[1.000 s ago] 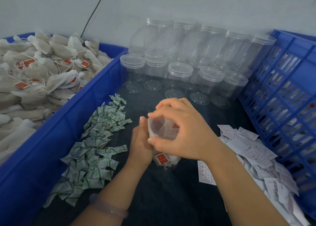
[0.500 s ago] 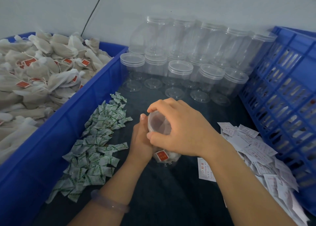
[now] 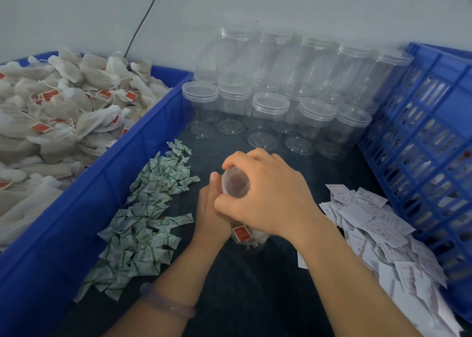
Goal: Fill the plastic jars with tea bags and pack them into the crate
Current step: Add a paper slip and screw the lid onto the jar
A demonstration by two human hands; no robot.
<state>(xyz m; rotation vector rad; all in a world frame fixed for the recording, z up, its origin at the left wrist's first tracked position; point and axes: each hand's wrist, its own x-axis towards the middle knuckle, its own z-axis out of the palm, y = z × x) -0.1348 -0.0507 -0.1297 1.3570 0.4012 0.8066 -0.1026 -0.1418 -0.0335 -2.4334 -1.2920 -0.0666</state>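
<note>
Mostly hidden under both hands, the filled plastic jar [image 3: 245,237] stands near the middle of the dark table [image 3: 255,298]; only part of its lid [image 3: 235,184] and a strip of its lower wall show, with a white tea bag and a red tag [image 3: 241,233] inside. How full it is cannot be made out. The right hand [image 3: 270,196] is curled over the lid from above, fingers and thumb closed around its rim. The left hand [image 3: 210,214] is wrapped against the jar's left side, thumb pointing up beside the lid.

Along the table's left edge, a blue bin [image 3: 107,183] is heaped with white tea bags [image 3: 63,114] on strings with red tags; its near end runs out of view. At the right edge stands a blue slatted crate [image 3: 421,158], cut off at the right, and what it holds cannot be seen through the slats. Against the wall at the far edge, empty clear jars [image 3: 270,112] with lids stand in two tiers, the back ones hard to count because they are transparent.

Green-and-white sachets [image 3: 148,209] lie in a loose band just beside the bin, left of the left hand. White printed slips [image 3: 378,234] are piled against the crate, right of the right forearm; their print is too small to read. Bare table lies between the two piles, in front of the held jar and towards the near edge, crossed only by the forearms. A pale bracelet [image 3: 167,303] circles the left wrist.
</note>
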